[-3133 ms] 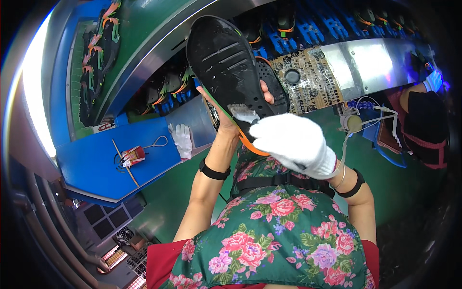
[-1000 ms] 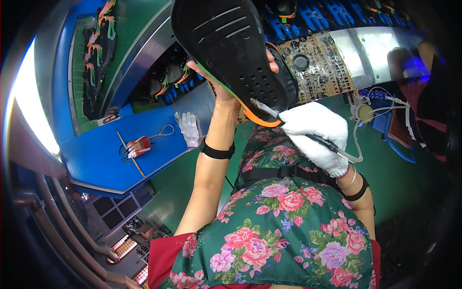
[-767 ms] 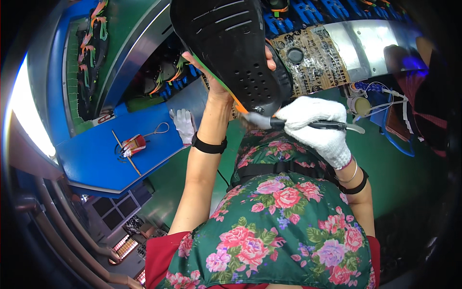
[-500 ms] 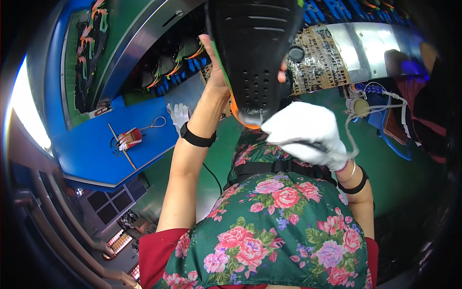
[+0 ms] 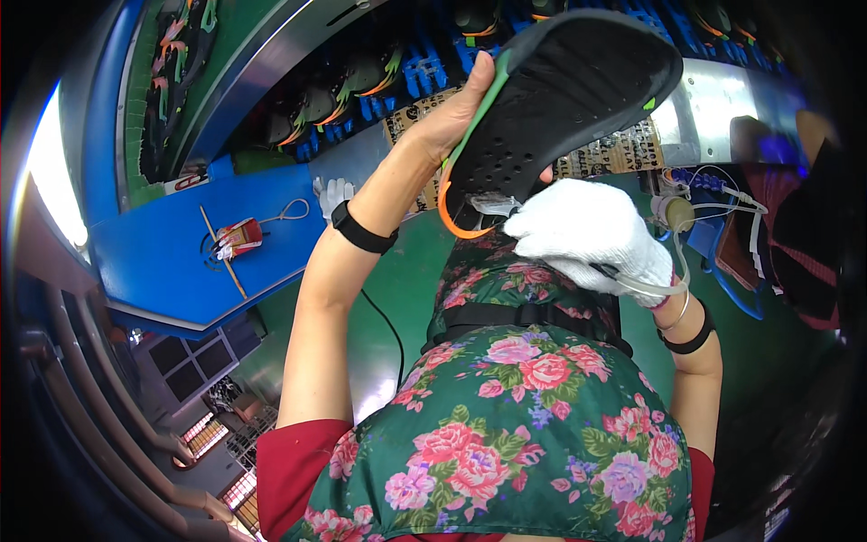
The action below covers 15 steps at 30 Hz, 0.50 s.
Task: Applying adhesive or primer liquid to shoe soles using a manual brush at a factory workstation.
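My bare left hand (image 5: 456,113) grips a black shoe sole (image 5: 560,99) with a green and orange rim, holding it up with its tread side facing me. My right hand (image 5: 587,235), in a white glove, is closed around a thin tool whose pale tip touches the sole's heel end. A clear tube (image 5: 664,280) runs from that hand. A black band sits on each wrist.
A blue bench (image 5: 172,271) at the left carries a small red tool (image 5: 239,237), a wooden stick and a spare white glove (image 5: 332,194). Rows of shoes on blue holders (image 5: 361,81) line a conveyor behind. A person in dark clothes (image 5: 795,235) is at the right.
The sole has swung from pointing up to lying tilted toward the right. My gloved right hand stayed at its heel end.
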### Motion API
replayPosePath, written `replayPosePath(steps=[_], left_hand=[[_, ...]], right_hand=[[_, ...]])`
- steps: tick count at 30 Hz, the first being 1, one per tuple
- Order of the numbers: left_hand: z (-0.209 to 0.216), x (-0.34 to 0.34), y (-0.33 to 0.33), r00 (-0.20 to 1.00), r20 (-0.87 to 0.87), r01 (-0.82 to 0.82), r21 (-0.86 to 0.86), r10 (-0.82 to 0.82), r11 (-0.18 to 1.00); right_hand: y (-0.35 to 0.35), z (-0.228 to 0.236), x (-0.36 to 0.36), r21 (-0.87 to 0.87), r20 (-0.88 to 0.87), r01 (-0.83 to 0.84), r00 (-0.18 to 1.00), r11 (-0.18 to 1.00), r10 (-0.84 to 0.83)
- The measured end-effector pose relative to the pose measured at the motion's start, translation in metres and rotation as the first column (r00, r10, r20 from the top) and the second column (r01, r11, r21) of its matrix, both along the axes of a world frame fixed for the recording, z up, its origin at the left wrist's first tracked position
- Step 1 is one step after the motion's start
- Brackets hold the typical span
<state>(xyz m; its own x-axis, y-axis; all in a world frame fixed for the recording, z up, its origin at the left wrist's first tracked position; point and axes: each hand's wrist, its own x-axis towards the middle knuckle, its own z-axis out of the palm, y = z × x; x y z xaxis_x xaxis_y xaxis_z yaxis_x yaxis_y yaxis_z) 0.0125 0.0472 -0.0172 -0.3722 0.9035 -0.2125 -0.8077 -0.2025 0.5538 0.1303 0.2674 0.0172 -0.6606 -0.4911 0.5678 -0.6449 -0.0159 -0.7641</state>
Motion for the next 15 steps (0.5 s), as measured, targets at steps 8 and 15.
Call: replayPosePath(steps=[8,15], left_hand=[[-0.019,0.028,0.002,0.923,0.306,-0.256,0.033,0.234,0.966],[-0.024,0.082,0.019,0.839,0.111,-0.496,-0.249,0.533,0.832]], right_hand=[[0.020,0.002,0.002,-0.351,0.543,0.231,0.840,0.907,-0.004],[0.019,0.030,-0.019,0.082,0.279,0.432,0.855,0.898,-0.437]])
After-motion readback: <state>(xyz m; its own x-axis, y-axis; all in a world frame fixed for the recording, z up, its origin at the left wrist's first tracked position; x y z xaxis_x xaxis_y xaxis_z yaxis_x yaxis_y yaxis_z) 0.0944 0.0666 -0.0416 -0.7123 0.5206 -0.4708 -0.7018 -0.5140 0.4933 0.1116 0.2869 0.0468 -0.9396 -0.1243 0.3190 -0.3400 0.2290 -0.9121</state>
